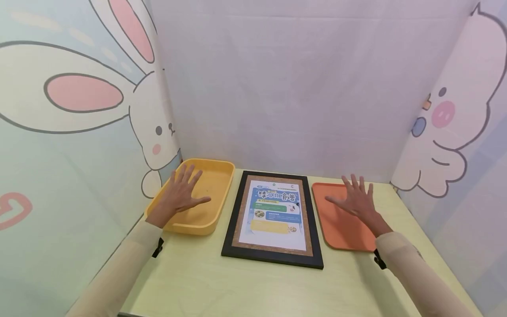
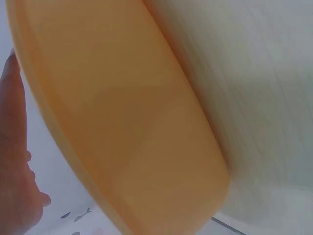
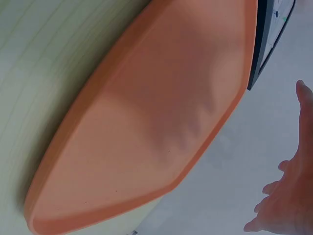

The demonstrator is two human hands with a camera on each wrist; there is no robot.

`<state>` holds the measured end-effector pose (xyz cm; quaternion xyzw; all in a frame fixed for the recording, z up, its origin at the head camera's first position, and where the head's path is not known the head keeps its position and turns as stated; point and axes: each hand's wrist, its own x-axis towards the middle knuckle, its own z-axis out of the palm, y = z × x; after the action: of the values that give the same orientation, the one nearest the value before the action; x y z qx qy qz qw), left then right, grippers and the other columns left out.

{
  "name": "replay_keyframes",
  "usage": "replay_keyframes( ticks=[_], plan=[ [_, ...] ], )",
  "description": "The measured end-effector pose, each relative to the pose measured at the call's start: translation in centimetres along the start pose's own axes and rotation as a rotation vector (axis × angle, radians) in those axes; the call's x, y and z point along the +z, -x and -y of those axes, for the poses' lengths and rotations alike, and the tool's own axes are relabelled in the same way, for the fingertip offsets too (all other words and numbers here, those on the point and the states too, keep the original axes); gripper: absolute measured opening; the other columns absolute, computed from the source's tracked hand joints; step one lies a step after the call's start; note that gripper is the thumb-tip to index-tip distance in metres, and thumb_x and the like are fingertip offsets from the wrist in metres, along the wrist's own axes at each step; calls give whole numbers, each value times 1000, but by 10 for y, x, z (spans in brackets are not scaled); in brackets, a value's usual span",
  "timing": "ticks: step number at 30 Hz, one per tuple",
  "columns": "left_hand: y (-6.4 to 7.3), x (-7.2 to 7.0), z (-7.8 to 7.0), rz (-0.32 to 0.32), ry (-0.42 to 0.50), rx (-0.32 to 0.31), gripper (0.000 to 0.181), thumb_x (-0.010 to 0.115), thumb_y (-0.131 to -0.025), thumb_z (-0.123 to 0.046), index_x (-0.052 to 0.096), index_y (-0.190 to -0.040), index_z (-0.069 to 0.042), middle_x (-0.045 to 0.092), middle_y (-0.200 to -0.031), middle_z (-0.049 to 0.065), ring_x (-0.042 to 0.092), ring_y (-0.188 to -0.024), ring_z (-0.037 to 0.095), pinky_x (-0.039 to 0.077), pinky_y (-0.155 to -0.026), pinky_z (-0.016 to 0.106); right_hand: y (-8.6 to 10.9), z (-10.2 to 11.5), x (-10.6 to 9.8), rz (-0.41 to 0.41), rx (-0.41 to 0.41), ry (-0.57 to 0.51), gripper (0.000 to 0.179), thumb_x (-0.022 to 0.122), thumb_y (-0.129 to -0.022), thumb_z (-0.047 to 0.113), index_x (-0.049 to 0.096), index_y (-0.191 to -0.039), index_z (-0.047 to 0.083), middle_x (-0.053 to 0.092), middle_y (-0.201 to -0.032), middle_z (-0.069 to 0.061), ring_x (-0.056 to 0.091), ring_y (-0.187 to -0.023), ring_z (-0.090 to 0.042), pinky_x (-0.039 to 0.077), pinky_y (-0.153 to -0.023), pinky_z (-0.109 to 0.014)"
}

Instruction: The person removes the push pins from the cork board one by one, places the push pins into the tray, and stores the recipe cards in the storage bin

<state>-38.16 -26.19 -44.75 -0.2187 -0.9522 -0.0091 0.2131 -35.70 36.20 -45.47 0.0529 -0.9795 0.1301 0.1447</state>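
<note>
My left hand (image 1: 180,193) is spread with straight fingers over the deep yellow tray (image 1: 219,198) at the left, holding nothing. In the left wrist view that tray's outer wall (image 2: 132,117) fills the middle, and the hand (image 2: 19,161) shows at the left edge. On the right, my right hand (image 1: 356,200) hovers with fingers spread above the shallow orange tray (image 1: 336,229), also holding nothing. The right wrist view shows the orange tray's inside (image 3: 146,117) with the hand's shadow on it, and the hand (image 3: 288,181) at the right edge.
Between the trays lies a black frame (image 1: 273,260) around a brown board (image 1: 240,215) bearing a printed sheet (image 1: 273,240) with coloured text blocks. All stand on a pale wood table (image 1: 245,290). Cloth walls with a rabbit (image 1: 150,119) and another cartoon animal (image 1: 463,105) surround it.
</note>
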Motion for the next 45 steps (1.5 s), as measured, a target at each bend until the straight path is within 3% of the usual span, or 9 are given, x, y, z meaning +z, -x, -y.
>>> replay_keyframes(
  ticks=[6, 14, 19, 24, 30, 45],
  plan=[
    [-5, -2, -11, 14, -40, 9, 106, 64, -84, -77, 37, -161, -9, 27, -166, 26, 23, -152, 49, 22, -117, 73, -4, 3, 2, -3, -13, 16, 116, 67, -84, 74, 25, -163, 1, 15, -165, -37, 5, -150, -62, -4, -112, -81],
    [-6, -5, -23, 58, -8, 19, 104, 64, -86, -74, 35, -162, -8, 24, -168, 25, 17, -155, 48, 14, -120, 72, -10, 14, 3, 25, -13, 48, 115, 66, -85, 75, 25, -163, 1, 15, -166, -36, 7, -151, -61, -1, -114, -80],
    [-9, -3, -29, 45, 8, 42, 103, 65, -87, -73, 36, -161, -8, 27, -166, 26, 18, -154, 48, 16, -119, 72, -10, 19, 1, 41, -6, 70, 114, 65, -86, 74, 24, -162, -1, 16, -165, -37, 9, -150, -62, 0, -113, -81],
    [-12, -1, -36, 45, 9, 54, 102, 64, -88, -73, 36, -161, -9, 28, -167, 24, 20, -154, 47, 20, -119, 71, -10, 21, 0, 33, -6, 60, 114, 66, -86, 73, 25, -162, -1, 17, -164, -37, 10, -149, -62, 1, -114, -80],
    [-16, 2, -45, 69, 52, 58, 101, 63, -89, -72, 35, -162, -9, 24, -168, 23, 18, -155, 47, 16, -120, 71, -9, 27, -1, 31, -5, 27, 113, 69, -86, 71, 25, -162, 0, 17, -165, -36, 8, -150, -61, 0, -115, -78],
    [-24, 9, -66, 109, 83, 86, 100, 62, -91, -72, 30, -164, -11, 20, -170, 21, 14, -156, 45, 11, -122, 68, -13, 37, 5, 3, -38, 86, 106, 71, -87, 64, 30, -161, 1, 22, -165, -34, 15, -150, -60, 7, -116, -78]
  ],
)
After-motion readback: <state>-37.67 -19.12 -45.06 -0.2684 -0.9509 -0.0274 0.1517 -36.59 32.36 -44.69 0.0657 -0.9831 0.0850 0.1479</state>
